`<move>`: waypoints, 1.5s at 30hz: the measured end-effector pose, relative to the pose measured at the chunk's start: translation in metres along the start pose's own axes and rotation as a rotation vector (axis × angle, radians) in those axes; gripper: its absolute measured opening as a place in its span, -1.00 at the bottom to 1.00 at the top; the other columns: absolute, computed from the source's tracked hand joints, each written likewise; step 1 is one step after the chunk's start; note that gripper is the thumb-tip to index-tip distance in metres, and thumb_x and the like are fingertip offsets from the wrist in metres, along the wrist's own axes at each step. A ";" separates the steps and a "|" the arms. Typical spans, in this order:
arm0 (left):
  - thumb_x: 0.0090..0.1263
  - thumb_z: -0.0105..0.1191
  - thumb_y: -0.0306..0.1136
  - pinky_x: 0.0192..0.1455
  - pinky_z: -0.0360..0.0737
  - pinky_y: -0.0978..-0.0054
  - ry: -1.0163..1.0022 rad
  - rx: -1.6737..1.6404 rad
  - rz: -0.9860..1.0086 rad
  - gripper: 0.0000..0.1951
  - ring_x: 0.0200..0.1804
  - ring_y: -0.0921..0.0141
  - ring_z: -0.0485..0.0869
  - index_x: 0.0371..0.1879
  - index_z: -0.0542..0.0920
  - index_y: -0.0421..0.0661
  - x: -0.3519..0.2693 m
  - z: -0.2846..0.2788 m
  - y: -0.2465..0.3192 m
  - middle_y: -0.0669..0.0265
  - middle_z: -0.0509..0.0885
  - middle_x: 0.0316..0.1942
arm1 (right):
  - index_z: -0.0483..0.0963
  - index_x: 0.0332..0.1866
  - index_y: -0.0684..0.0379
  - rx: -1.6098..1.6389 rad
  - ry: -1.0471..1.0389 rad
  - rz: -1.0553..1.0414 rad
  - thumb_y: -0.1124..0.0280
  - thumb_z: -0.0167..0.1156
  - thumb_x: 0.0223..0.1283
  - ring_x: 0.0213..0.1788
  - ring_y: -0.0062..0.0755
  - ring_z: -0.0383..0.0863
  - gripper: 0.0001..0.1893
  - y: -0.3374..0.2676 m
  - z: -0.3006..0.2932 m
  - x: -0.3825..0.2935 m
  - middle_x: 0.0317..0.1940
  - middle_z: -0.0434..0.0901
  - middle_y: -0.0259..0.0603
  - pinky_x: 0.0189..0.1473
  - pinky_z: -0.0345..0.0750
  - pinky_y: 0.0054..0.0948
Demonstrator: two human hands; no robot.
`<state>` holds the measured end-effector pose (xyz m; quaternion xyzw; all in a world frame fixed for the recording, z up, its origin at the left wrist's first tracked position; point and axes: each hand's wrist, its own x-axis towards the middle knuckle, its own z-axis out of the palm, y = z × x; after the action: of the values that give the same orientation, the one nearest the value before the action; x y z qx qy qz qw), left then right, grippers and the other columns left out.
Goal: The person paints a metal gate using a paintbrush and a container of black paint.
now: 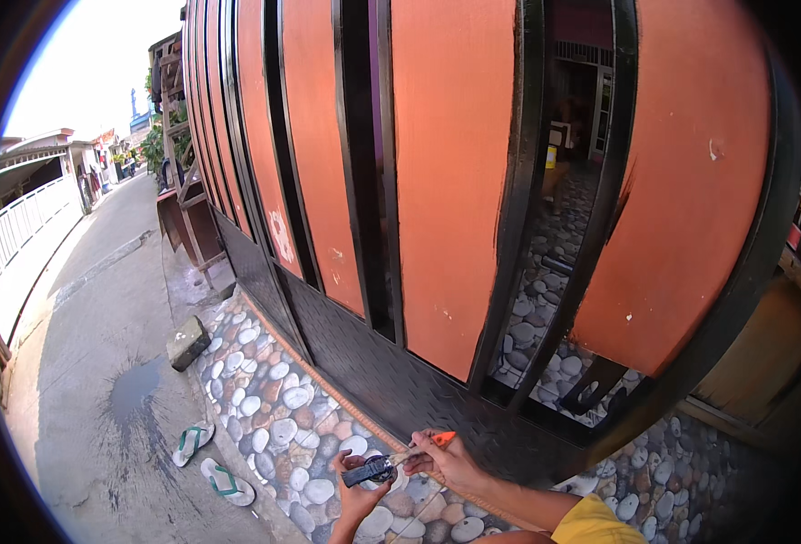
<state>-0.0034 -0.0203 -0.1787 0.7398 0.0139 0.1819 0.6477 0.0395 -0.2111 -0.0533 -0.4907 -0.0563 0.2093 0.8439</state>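
Low in front of me, my left hand (358, 502) grips a small paint container (366, 472) that looks dark, with black on its rim. My right hand (449, 464) holds a paintbrush (445, 438) with an orange handle. The brush's head points down at the container's mouth; whether it touches the inside I cannot tell. Just beyond both hands stands a metal gate with orange panels (451, 190) and glossy black bars (363, 170). Its lower strip is a black tread-patterned plate (400, 381). Black streaks mark some panel edges.
Pebble-patterned tiles (283, 432) lie under my hands, with a ribbed orange-brown rail (346, 401) along the gate. At left are a pair of flip-flops (229, 484), a stone block (188, 343) and a dark splash (135, 391) on the concrete lane (101, 306).
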 end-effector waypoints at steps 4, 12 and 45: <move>-0.17 0.43 -0.43 0.08 0.57 0.23 0.130 0.165 -0.041 0.01 0.10 0.24 0.45 0.28 0.00 -0.17 -0.018 -0.001 0.029 0.12 0.37 0.00 | 0.50 -0.27 0.15 0.296 0.126 0.327 0.03 0.11 0.33 -0.48 -0.47 0.63 -0.65 -0.025 0.048 0.017 -0.41 0.61 -0.27 -0.33 0.64 -0.49; -0.06 0.32 -0.54 0.23 0.44 0.11 0.269 0.337 -0.105 -0.08 0.13 0.10 0.41 0.29 0.02 -0.29 -0.072 -0.027 0.066 -0.03 0.28 0.11 | 0.44 -0.38 0.09 0.484 0.381 0.575 -0.12 0.10 0.29 -0.63 -0.66 0.30 -0.57 -0.058 0.115 0.010 -0.62 0.39 -0.48 -0.62 0.24 -0.66; -0.04 0.37 -0.40 0.06 0.51 0.11 0.179 0.322 -0.148 -0.13 0.06 0.13 0.41 0.25 0.11 -0.22 0.018 -0.127 0.425 0.05 0.34 0.05 | 0.41 -0.44 0.14 0.912 0.510 0.546 0.00 0.23 0.22 -0.61 -0.64 0.34 -0.60 -0.303 0.293 -0.117 -0.60 0.37 -0.40 -0.61 0.29 -0.69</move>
<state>-0.1142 0.0368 0.2473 0.8115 0.1548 0.1944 0.5289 -0.0643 -0.1533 0.3674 -0.1100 0.3725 0.2976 0.8721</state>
